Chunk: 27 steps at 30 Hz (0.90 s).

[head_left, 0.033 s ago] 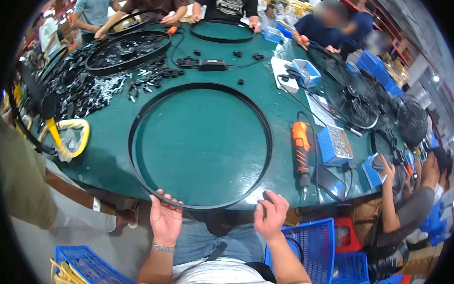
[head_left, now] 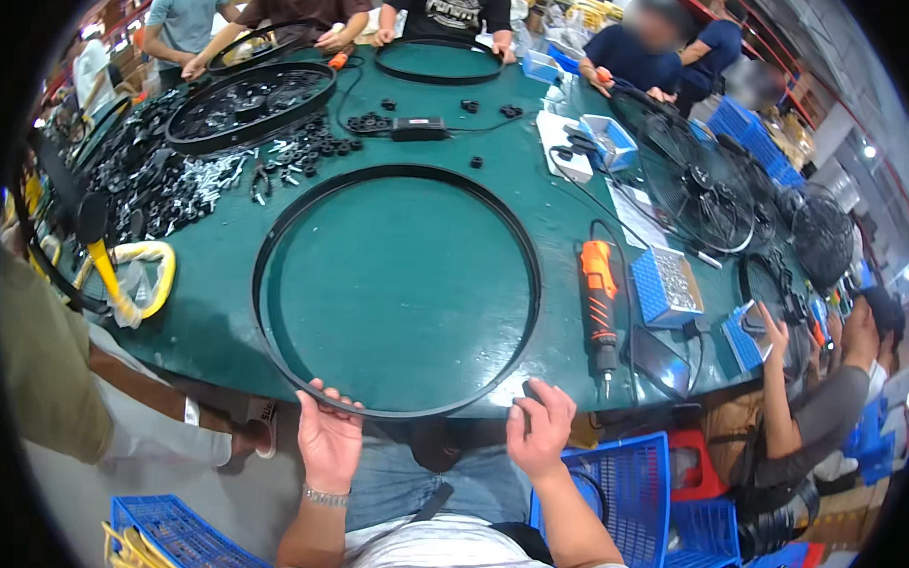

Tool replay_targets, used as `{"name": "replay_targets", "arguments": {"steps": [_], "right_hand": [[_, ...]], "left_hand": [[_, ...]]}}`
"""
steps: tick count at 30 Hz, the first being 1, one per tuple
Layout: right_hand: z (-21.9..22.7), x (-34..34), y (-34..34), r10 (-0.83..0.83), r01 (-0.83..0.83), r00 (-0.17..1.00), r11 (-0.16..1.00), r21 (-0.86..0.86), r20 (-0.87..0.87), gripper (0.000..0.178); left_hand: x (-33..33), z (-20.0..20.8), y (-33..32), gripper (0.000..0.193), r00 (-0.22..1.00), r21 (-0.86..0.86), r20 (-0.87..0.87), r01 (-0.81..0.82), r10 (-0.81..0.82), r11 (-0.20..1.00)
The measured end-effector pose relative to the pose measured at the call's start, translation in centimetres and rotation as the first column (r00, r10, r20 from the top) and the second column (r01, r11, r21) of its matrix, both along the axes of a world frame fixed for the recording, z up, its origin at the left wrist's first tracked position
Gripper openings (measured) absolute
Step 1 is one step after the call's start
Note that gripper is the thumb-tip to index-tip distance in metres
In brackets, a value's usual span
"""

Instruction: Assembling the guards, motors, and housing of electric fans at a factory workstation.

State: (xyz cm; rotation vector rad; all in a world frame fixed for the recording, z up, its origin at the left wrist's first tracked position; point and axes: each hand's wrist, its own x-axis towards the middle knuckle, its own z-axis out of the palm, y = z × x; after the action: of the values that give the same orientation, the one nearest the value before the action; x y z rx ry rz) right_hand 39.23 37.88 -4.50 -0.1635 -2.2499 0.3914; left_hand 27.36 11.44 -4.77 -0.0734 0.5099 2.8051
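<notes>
A large black ring (head_left: 536, 287), like a round fan hoop, lies on the green table in front of me, its near edge at the table's front edge. My left hand (head_left: 331, 435) grips its near left rim, thumb below and fingers over the inner side. Just right of the near rim, my right hand (head_left: 541, 427) is raised with its fingers curled in, apart from the ring. Something small and dark shows at its fingertips, too small to name. Bare green tabletop shows inside the ring.
An orange-and-black electric screwdriver (head_left: 599, 294) lies right of the ring, beside a blue box of small metal parts (head_left: 667, 286). Heaped black parts (head_left: 138, 163) cover the left side. A yellow-handled mallet (head_left: 101, 237) stands near left. Blue crates (head_left: 617, 510) sit below; co-workers surround the table.
The whole view has shifted very slightly. Both hands and the ring keep their places relative to each other.
</notes>
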Motion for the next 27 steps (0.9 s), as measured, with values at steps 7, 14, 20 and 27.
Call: {"name": "replay_targets", "arguments": {"steps": [7,14,20,27], "right_hand": [[0.1,0.01,-0.12,0.007,-0.008,1.0,0.999,-0.041,-0.021,0.016],[0.31,-0.05,0.01,-0.001,0.0,1.0,1.0,-0.015,-0.031,0.018],[0.1,-0.05,0.05,-0.009,0.009,1.0,1.0,-0.008,-0.028,0.017],[-0.62,-0.14,-0.15,-0.021,0.021,1.0,1.0,0.015,0.0,0.018]], "left_hand": [[0.15,0.08,0.06,0.03,0.999,-0.028,0.038,-0.028,0.029,0.999],[0.13,0.06,-0.07,0.033,0.999,-0.027,-0.036,0.01,-0.011,1.0],[-0.16,0.44,-0.36,0.038,0.997,-0.096,-0.065,0.027,-0.034,0.995],[-0.04,0.68,-0.41,0.046,0.975,0.03,-0.116,0.193,-0.188,0.981]]}}
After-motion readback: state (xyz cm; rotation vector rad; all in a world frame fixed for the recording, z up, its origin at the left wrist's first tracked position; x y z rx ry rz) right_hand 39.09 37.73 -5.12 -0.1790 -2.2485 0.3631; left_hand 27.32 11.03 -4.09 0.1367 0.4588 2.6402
